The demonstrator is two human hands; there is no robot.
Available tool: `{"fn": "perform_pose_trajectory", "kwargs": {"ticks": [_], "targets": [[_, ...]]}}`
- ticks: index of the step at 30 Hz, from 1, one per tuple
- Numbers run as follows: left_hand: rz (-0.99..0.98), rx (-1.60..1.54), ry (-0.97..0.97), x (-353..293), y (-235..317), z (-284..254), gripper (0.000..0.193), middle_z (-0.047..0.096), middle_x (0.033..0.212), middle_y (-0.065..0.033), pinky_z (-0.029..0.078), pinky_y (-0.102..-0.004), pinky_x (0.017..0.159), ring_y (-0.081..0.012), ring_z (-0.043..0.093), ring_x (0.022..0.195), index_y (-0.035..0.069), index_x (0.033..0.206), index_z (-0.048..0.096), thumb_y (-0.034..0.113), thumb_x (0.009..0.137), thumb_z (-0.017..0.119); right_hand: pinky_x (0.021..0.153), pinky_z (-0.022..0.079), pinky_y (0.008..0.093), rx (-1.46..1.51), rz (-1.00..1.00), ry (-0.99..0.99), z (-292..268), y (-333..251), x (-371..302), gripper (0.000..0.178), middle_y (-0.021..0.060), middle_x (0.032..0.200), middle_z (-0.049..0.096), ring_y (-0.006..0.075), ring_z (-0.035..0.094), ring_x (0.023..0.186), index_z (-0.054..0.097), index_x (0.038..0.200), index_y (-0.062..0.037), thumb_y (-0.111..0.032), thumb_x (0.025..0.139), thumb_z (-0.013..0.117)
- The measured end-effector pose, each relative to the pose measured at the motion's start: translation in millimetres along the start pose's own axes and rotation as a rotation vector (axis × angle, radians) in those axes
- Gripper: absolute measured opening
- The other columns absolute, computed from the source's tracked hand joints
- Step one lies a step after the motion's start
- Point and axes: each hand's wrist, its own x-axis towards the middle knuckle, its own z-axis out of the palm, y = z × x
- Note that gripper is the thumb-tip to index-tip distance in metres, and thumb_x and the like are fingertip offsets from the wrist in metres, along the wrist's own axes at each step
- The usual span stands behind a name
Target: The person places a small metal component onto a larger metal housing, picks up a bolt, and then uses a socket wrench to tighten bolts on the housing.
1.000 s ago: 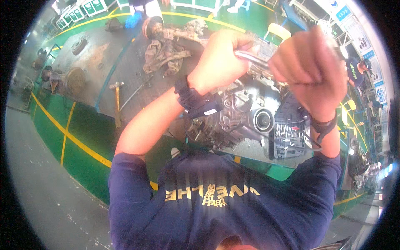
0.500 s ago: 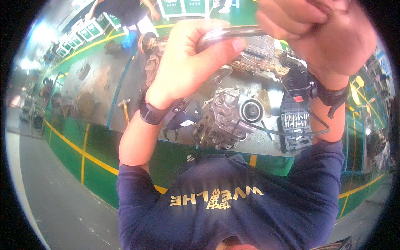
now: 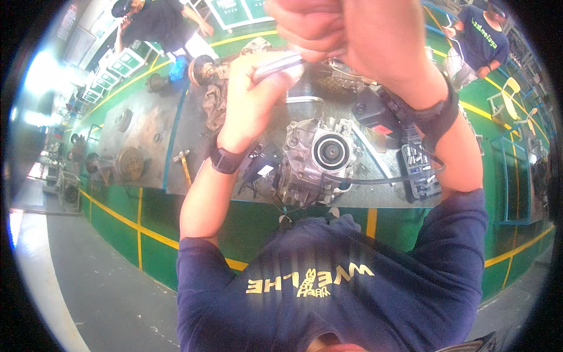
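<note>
Both my hands are raised over the workbench. My left hand (image 3: 249, 97) is closed round a shiny metal bar (image 3: 278, 66), with the thumb along it. At the bar's other end my right hand (image 3: 358, 35) is curled into a fist, close to the camera and cut off by the upper edge. The bar disappears into that fist, so its far end is hidden. Below my hands, apart from them, stands a cast metal housing (image 3: 299, 154) with a round, black-rimmed opening (image 3: 332, 153) facing up.
A socket set case (image 3: 419, 176) lies right of the housing, with a black cable (image 3: 381, 179) running across. A hammer (image 3: 185, 168) lies to the left. People stand beyond the bench at upper left (image 3: 153, 26) and upper right (image 3: 482, 35). A yellow chair (image 3: 508, 97) stands at far right.
My right hand has moved left, nearer my left hand, and less of the bar shows between them. The view has shifted, and a person now appears at upper right.
</note>
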Motion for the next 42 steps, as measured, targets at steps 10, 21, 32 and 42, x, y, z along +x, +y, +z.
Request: {"fn": "perform_pose_trajectory", "kwargs": {"ticks": [10,21,32,42], "targets": [[-0.049,-0.128,0.013,-19,-1,-7,0.022,0.059,0.079,0.0018,0.041,-0.023,0.064,-0.0058,0.052,0.07,0.002,0.106,0.069,0.019,0.094,0.064,0.045,0.021,0.0233,0.054,0.129,-0.245,-16,15,28,0.06,-0.0066,0.057,0.026,0.0066,0.024,0.048,0.033,0.063,-0.0151,-0.056,0.105,0.044],[-0.087,-0.063,-0.34,-22,25,9,0.021,0.066,0.101,-0.0059,0.053,-0.0326,0.089,-0.0156,0.065,0.096,0.0,0.122,0.062,0.004,0.102,0.057,0.042,0.031,0.0286,0.067,0.228,-0.114,-34,16,34,0.065,-0.0014,0.052,0.033,0.0118,0.029,0.042,0.039,0.065,-0.0114,-0.063,0.104,0.031],[0.151,0.501,0.286,2,8,-46,0.02,0.076,0.104,-0.0087,0.054,-0.0295,0.086,-0.0133,0.069,0.096,0.0,0.113,0.074,0.008,0.096,0.066,0.063,0.044,0.0309,-0.353,0.092,-0.441,-8,-2,-8,0.06,0.0066,0.071,0.057,0.0173,0.056,0.065,0.058,0.076,-0.0018,-0.051,0.106,0.043],[-0.018,0.452,0.155,-43,8,-37,0.028,0.075,0.11,-0.0087,0.053,-0.0285,0.093,-0.0143,0.07,0.105,-0.001,0.124,0.066,0.003,0.097,0.067,0.061,0.048,0.0294,-0.613,-0.072,-0.064,-2,-10,-2,0.053,0.0056,0.069,0.06,0.0159,0.059,0.063,0.063,0.078,0.0004,-0.041,0.107,0.049]]}}
